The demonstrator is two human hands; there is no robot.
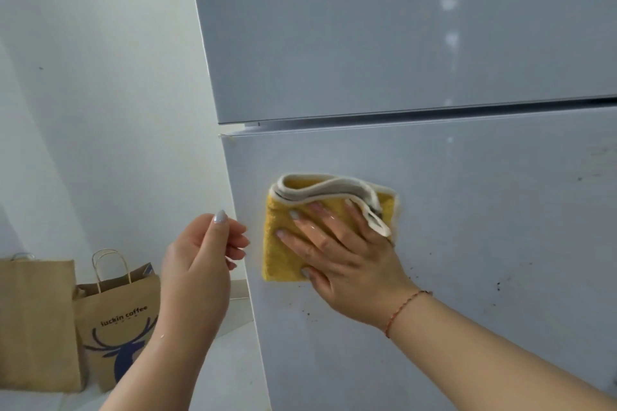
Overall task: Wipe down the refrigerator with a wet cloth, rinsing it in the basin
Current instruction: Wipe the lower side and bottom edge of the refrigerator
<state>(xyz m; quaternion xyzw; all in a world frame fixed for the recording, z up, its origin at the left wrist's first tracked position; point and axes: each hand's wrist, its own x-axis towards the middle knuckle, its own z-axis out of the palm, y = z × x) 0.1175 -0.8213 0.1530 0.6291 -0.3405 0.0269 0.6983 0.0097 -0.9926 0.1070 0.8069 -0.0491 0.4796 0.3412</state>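
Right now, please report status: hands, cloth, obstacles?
Right hand flat on yellow cloth, lower fridge door. Left hand free. Specks remain.

A plain white wall [100, 77] fills the left side, evenly lit by soft, cool light, with one small dark speck on it. Low at the near left, two brown paper bags stand side by side against the wall: a plain one [36, 324] and a twine-handled one [117, 320] printed "luckin coffee" above a blue deer. Pale floor [230, 374] lies beside them.
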